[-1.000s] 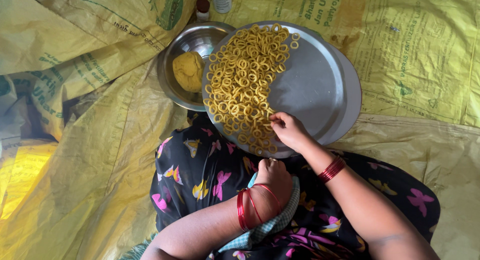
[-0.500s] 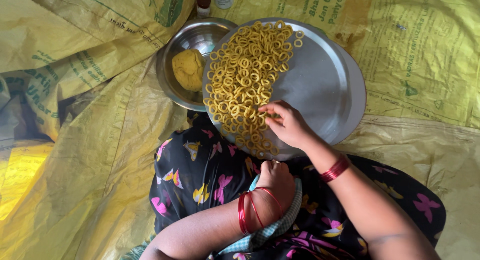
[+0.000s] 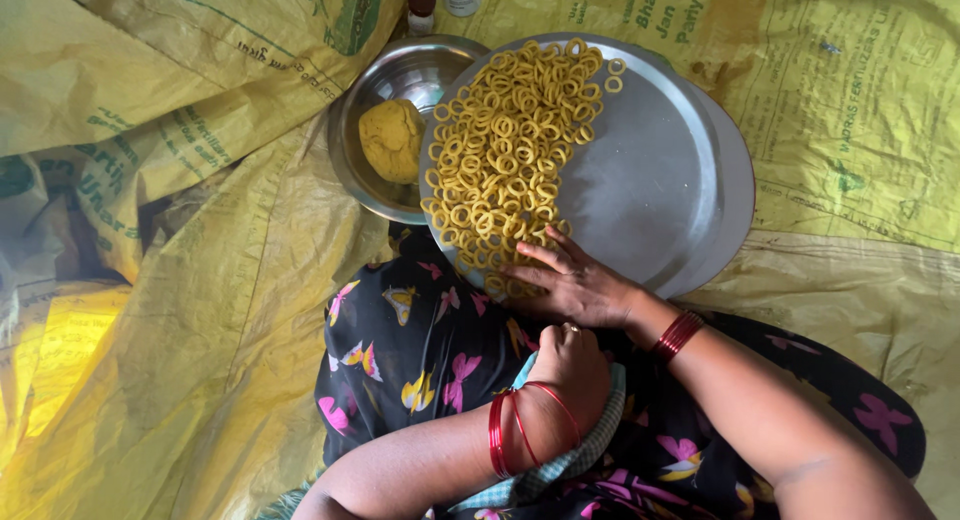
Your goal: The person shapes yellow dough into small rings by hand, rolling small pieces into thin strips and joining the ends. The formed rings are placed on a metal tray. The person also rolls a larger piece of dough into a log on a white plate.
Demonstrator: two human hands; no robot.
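Left of both hands, crumpled yellow sacking (image 3: 150,280) covered the floor. Up and left of the right hand (image 3: 580,285) stood a steel bowl (image 3: 415,75) holding a lump of yellow dough (image 3: 392,140), apparently still unshaped. Beyond the bowl two bottles (image 3: 422,8) were cut off by the top edge, so their kind could not be told.

The left hand (image 3: 570,365) lay just below the right hand, over a checked cloth (image 3: 570,450) on the lap. Its grip was curled nearly closed, fingertips pressed together; whether they pinched a scrap of dough could not be made out.

The right hand rested at the near rim of a round steel plate (image 3: 650,180), fingers spread flat, their tips touching the nearest dough rings (image 3: 510,150). Nothing was seen pinched in that grip.

Judged from the layout, the work stood roughly midway: rings filled the plate's left half, packed close and partly overlapping, with one or two stragglers at the top rim, while the right half of the plate lay bare and the lump in the bowl remained.

The plate's near edge was hidden under the right hand, and rings beneath the palm could not be counted. A second rim showed at the plate's right; whether it was another plate underneath was unclear.
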